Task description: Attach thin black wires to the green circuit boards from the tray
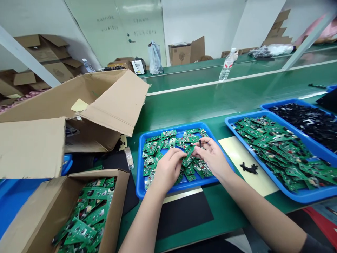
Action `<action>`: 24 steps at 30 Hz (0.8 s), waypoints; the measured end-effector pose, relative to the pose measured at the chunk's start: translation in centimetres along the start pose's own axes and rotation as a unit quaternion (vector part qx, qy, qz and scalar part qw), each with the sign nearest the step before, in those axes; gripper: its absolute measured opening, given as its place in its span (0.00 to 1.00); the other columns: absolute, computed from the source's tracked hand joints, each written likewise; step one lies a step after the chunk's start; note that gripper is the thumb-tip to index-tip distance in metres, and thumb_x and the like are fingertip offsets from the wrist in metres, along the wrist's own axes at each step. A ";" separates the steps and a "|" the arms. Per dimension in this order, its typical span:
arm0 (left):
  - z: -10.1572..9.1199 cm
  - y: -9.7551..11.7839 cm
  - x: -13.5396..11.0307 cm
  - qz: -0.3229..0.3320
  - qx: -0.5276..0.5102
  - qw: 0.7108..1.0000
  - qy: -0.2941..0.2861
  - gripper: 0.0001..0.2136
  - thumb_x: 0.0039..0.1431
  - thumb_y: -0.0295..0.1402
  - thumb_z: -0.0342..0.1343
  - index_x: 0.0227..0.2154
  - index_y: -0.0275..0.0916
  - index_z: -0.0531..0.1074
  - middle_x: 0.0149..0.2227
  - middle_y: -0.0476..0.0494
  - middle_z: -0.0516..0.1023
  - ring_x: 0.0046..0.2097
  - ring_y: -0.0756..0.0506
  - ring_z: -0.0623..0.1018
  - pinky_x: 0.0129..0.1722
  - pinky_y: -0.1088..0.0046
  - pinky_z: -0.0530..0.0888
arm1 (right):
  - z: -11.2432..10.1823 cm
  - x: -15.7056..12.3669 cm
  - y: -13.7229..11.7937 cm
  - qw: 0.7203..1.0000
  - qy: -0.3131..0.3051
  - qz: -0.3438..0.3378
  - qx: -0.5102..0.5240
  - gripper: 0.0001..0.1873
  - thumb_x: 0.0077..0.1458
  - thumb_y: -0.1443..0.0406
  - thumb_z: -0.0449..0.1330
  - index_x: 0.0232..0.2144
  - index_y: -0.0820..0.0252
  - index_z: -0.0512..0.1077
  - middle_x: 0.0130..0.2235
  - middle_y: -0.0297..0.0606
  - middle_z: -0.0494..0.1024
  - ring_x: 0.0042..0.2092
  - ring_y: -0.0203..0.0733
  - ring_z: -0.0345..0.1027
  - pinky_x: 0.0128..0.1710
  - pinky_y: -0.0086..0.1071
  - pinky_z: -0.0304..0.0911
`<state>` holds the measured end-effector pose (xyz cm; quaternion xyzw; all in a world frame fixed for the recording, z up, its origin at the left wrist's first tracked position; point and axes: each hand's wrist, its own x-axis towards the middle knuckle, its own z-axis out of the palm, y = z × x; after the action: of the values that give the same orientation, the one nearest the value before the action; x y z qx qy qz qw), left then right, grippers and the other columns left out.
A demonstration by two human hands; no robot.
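Above the middle blue tray (140, 168), my left hand (168, 168) pinches a small green circuit board (188, 154) between thumb and fingers. My right hand (210, 156) is at the board's other end, with a small black strip-like part (200, 143) upright between its fingers. Whether the black part touches the board is hard to make out. Under both hands, many green boards (150, 147) with red and white components lie loose in the tray. On a pale sheet (259, 181) right of my right hand sits a little pile of black parts (249, 168).
At right, a blue tray (228, 122) is heaped with green boards; behind it another tray (263, 105) holds black parts. A cardboard box (122, 196) of boards stands at left, below a large open carton (116, 100). A bottle (226, 66) stands on the ledge behind.
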<state>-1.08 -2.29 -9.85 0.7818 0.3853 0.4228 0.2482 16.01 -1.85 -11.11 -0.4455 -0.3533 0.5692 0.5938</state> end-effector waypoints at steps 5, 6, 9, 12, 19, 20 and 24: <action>0.3 0.1 -0.2 0.047 0.074 0.996 -0.024 0.14 0.58 0.21 0.43 0.38 0.41 0.71 0.40 0.42 0.73 0.42 0.46 0.75 0.40 0.71 0.73 | -0.2 0.2 0.1 1.000 0.010 0.020 0.014 0.24 0.37 0.61 0.70 0.35 0.54 0.62 0.35 0.32 0.75 0.33 0.37 0.72 0.34 0.34 0.73; 0.3 0.2 -0.2 0.054 0.095 0.994 -0.029 0.14 0.58 0.20 0.43 0.38 0.41 0.71 0.41 0.42 0.73 0.43 0.46 0.75 0.40 0.71 0.74 | -0.2 0.2 0.1 1.000 0.012 0.023 0.016 0.24 0.37 0.62 0.70 0.35 0.54 0.62 0.35 0.32 0.75 0.34 0.37 0.72 0.34 0.34 0.73; 0.3 0.3 -0.2 0.057 0.113 0.991 -0.038 0.14 0.57 0.20 0.43 0.39 0.41 0.70 0.42 0.42 0.73 0.43 0.46 0.75 0.42 0.71 0.74 | -0.3 0.2 0.1 0.999 0.017 0.029 0.017 0.23 0.37 0.62 0.69 0.35 0.54 0.62 0.35 0.32 0.75 0.34 0.37 0.71 0.34 0.34 0.72; 0.2 0.5 0.0 0.034 0.058 0.996 -0.056 0.14 0.57 0.20 0.45 0.40 0.40 0.71 0.41 0.42 0.74 0.44 0.46 0.75 0.43 0.69 0.74 | -0.4 0.3 0.2 0.999 0.025 0.027 0.016 0.23 0.36 0.63 0.69 0.34 0.54 0.62 0.35 0.32 0.74 0.32 0.36 0.70 0.33 0.33 0.72; 0.0 0.9 0.4 -0.247 -0.205 0.946 -0.054 0.10 0.58 0.27 0.48 0.40 0.39 0.72 0.39 0.44 0.74 0.40 0.46 0.75 0.42 0.68 0.74 | -0.2 0.0 0.3 1.000 0.015 0.004 0.000 0.21 0.38 0.64 0.68 0.34 0.54 0.63 0.35 0.33 0.74 0.33 0.36 0.69 0.33 0.32 0.70; 0.1 1.0 0.4 -0.278 -0.233 0.930 -0.059 0.10 0.59 0.30 0.49 0.43 0.39 0.70 0.39 0.44 0.74 0.38 0.46 0.75 0.39 0.69 0.75 | -0.1 -0.1 0.4 1.000 0.009 0.001 -0.003 0.21 0.38 0.64 0.68 0.34 0.54 0.63 0.35 0.33 0.74 0.34 0.37 0.70 0.33 0.31 0.70; 0.6 1.4 0.3 -0.326 -0.311 0.884 -0.121 0.18 0.59 0.42 0.53 0.47 0.37 0.65 0.33 0.45 0.74 0.30 0.48 0.77 0.27 0.71 0.76 | 0.4 -0.9 0.8 0.999 -0.029 -0.015 -0.021 0.20 0.40 0.63 0.67 0.34 0.54 0.63 0.34 0.32 0.73 0.33 0.37 0.70 0.29 0.29 0.69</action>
<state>0.12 -2.92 -9.01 0.5398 0.4339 0.3186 0.6473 15.26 -2.77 -11.64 -0.4363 -0.3889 0.5650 0.5824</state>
